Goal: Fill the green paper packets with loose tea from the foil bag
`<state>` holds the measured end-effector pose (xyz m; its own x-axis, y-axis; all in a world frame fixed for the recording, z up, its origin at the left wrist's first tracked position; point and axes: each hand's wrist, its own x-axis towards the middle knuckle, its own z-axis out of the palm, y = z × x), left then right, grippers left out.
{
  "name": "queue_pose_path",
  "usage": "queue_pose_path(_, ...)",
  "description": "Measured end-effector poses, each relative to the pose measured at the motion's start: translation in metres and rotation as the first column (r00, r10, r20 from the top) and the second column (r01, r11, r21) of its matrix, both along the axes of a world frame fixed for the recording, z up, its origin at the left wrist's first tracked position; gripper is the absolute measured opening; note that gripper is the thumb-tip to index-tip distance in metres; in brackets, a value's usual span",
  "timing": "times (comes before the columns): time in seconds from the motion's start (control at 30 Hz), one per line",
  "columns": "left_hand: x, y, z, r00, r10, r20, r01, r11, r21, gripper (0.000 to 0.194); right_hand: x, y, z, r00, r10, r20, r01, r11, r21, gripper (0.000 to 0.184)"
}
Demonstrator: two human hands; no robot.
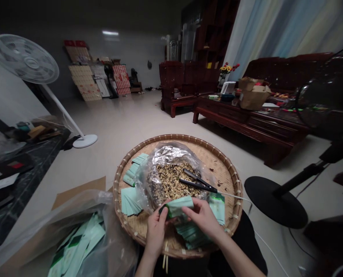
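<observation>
A pale green packet (pixel 179 206) with a dark green end is held between both hands over the near part of a round woven bamboo tray (pixel 223 161). My left hand (pixel 156 227) grips its dark left end, thumb on top. My right hand (pixel 202 217) closes on its right end. Just beyond lies an open clear plastic bag (pixel 144 184) of mixed grain-like bits (pixel 171 177). A black hair straightener (pixel 198 182) rests on it, jaws apart, with a white cord. Below my hands is a pile of green packets (pixel 193 234); more fanned packets (pixel 130 201) lie at the left.
At the lower left, a plastic-lined box (pixel 102 207) holds several green packets (pixel 77 246). A white standing fan (pixel 85 141) is at the left, a black fan base (pixel 275 200) at the right. A dark wooden table (pixel 240 121) stands beyond. Thin sticks (pixel 165 257) protrude at the tray's near edge.
</observation>
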<state>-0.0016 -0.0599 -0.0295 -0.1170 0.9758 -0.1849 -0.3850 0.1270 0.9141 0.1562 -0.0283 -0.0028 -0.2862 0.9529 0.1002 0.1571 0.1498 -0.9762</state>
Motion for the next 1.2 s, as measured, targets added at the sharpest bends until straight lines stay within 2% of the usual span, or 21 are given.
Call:
queue_pose_path(0.03,0.0,0.0,0.0,1.0,-0.01,-0.011,0.01,1.0,0.001,0.05,0.0,0.0,0.002,0.996,0.078,-0.052,-0.084,0.99,-0.112,0.03)
queue_pose_path(0.1,-0.001,-0.001,0.001,0.999,-0.026,-0.042,0.025,1.0,-0.005,0.051,0.001,0.001,0.006,0.968,0.187,-0.165,-0.225,0.942,-0.251,0.037)
queue_pose_path(0.2,-0.002,-0.001,0.003,0.996,-0.052,-0.074,0.052,0.999,-0.004,0.053,0.002,0.001,0.008,0.926,0.244,-0.288,-0.336,0.881,-0.334,0.044)
queue_pose_path(0.3,-0.006,0.001,0.003,0.988,-0.07,-0.139,0.073,0.997,0.016,0.053,0.004,0.003,0.007,0.906,0.28,-0.316,-0.387,0.85,-0.356,0.049)
queue_pose_path(0.37,-0.01,0.001,0.0,0.969,-0.062,-0.238,0.075,0.996,0.045,0.05,0.005,0.005,0.006,0.923,0.295,-0.246,-0.37,0.856,-0.361,0.053)
queue_pose_path(0.43,-0.013,0.001,-0.002,0.909,0.036,-0.415,0.015,0.993,0.118,0.046,0.006,0.008,0.006,0.953,0.278,-0.121,-0.303,0.885,-0.353,0.058)
queue_pose_path(0.47,-0.013,-0.001,-0.003,0.838,0.129,-0.531,-0.028,0.981,0.194,0.044,0.006,0.009,0.006,0.963,0.263,-0.065,-0.269,0.898,-0.348,0.059)
queue_pose_path(0.53,-0.012,-0.004,-0.003,0.59,0.328,-0.738,-0.026,0.921,0.389,0.043,0.005,0.012,0.006,0.967,0.253,-0.01,-0.241,0.905,-0.35,0.06)
queue_pose_path(0.6,-0.009,-0.008,-0.001,0.328,0.437,-0.837,0.141,0.854,0.501,0.05,0.003,0.014,0.006,0.961,0.277,-0.008,-0.262,0.9,-0.347,0.057)
queue_pose_path(0.63,-0.006,-0.01,-0.001,0.239,0.449,-0.861,0.235,0.834,0.5,0.054,0.001,0.014,0.007,0.958,0.287,0.0,-0.271,0.902,-0.336,0.055)
queue_pose_path(0.7,-0.002,-0.011,0.0,0.154,0.44,-0.885,0.335,0.819,0.466,0.058,-0.001,0.017,0.007,0.95,0.309,0.038,-0.285,0.911,-0.3,0.05)
queue_pose_path(0.83,0.001,-0.007,-0.003,0.164,0.397,-0.903,0.373,0.823,0.43,0.061,-0.004,0.021,0.012,0.944,0.32,0.082,-0.298,0.932,-0.208,0.047)
queue_pose_path(1.0,-0.002,-0.004,-0.005,0.235,0.427,-0.873,0.301,0.822,0.483,0.055,-0.003,0.021,0.028,0.948,0.318,0.029,-0.309,0.937,-0.162,0.045)
queue_pose_path(1.1,-0.006,-0.002,-0.006,0.295,0.443,-0.847,0.211,0.834,0.51,0.047,0.001,0.024,0.034,0.975,0.208,-0.078,-0.218,0.964,-0.152,0.043)
queue_pose_path(1.2,-0.011,0.0,-0.011,0.33,0.448,-0.831,0.058,0.869,0.491,0.039,0.005,0.033,0.023,0.997,0.052,-0.054,-0.058,0.991,-0.121,0.041)
